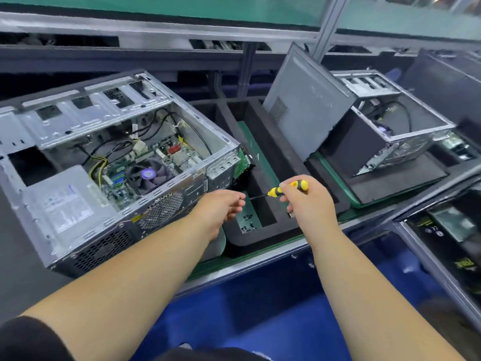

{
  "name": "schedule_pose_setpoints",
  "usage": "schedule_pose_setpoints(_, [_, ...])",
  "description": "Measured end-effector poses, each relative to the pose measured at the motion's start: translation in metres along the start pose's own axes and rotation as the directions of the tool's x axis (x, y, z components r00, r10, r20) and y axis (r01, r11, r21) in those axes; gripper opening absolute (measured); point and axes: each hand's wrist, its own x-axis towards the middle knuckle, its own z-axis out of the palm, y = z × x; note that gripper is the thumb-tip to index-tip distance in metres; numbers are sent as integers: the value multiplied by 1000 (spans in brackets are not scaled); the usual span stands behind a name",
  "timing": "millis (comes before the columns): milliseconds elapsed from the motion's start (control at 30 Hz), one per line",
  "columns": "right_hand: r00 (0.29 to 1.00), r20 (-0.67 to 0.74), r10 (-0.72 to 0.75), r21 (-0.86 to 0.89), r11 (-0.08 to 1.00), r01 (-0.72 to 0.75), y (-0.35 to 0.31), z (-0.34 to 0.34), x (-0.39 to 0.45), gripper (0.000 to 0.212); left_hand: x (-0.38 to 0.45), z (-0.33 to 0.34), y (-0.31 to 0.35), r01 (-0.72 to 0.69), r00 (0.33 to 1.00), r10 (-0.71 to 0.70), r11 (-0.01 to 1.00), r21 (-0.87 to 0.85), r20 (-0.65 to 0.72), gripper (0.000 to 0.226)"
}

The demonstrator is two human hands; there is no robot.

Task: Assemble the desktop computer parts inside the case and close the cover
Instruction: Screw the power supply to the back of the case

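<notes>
The open case [114, 162] lies on its side on the surface [260, 252], interior up for access. Just right of it, the right hand [307, 201] grips a screwdriver [289, 190], tip toward the left hand [221, 207], whose fingers curl at the tip (probably seating a screw). A cover [304, 105] leans farther right.

Bare forearms; black sleeve [28, 340] on left arm
</notes>
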Motion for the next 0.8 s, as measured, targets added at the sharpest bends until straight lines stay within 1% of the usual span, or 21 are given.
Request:
schedule_pose_setpoints(133, [998, 60, -11, -81, 997, 16, 16, 6, 26, 12, 19, 4, -4, 32, 998, -31, 999, 14, -61, 20])
schedule_pose_setpoints(200, [994, 112, -20, -109, 994, 32, 27, 8, 41, 14, 28, 7, -6, 39, 995, -38, 999, 15, -89, 21])
schedule_pose_setpoints(333, [974, 226, -25, -184, 981, 68, 46, 13, 70, 20, 41, 14, -11, 69, 978, -70, 998, -10, -199, 22])
schedule_pose_setpoints(433, [946, 320, -50, -270, 952, 142, 54, 20, 87, 27, 46, 21, -17, 74, 965, -85, 996, -53, -247, 20])
schedule_pose_setpoints(567, [895, 438, -78, -379, 887, 263, 64, 30, 104, 30, 48, 29, -21, 81, 936, -104, 993, -83, -335, 19])
schedule_pose_setpoints(700, [841, 533, -89, -415, 839, 352, 71, 37, 114, 26, 44, 33, -22, 86, 909, -128, 989, -122, -396, 20])
schedule_pose_setpoints(800, [817, 565, -114, -408, 822, 397, 73, 43, 120, 24, 41, 33, -23, 69, 898, -122, 988, -138, -422, 20])
